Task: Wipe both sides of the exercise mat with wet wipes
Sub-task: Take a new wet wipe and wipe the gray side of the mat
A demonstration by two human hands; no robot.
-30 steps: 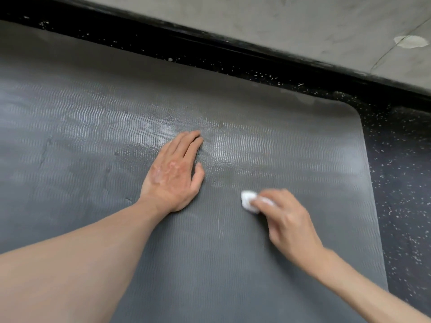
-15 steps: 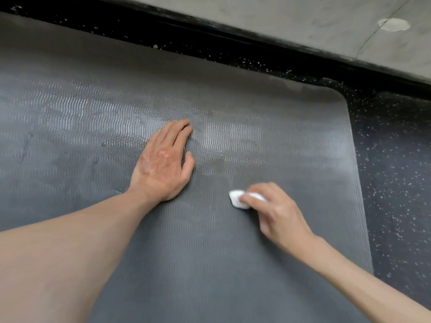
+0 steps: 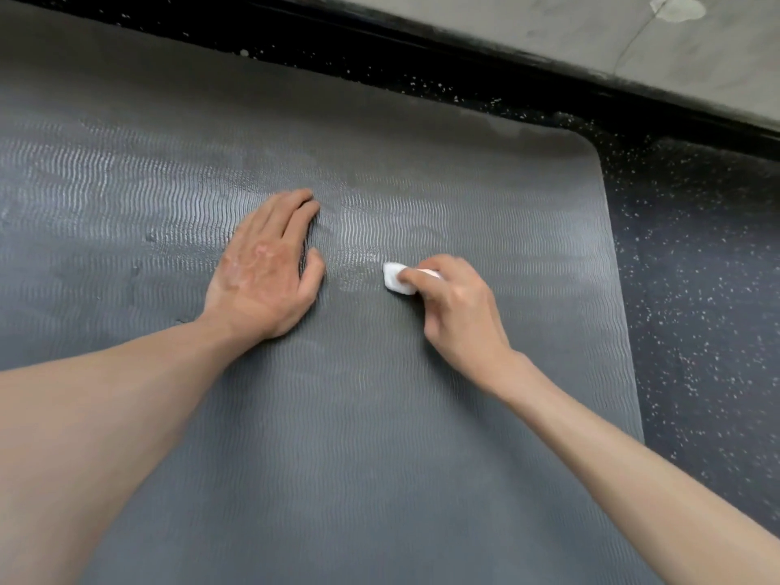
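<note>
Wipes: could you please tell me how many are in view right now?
1: a wipe pinched in the right hand, partly hidden by it, pressed on the mat.

One grey mat. One small white wipe. Two hands: one left hand, one right hand. One speckled black floor, one black skirting strip, one pale wall with one round patch.

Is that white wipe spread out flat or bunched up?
Bunched up. The wet wipe shows only as a small white wad poking out from under the fingertips of the right hand, pressed onto the grey mat.
</note>
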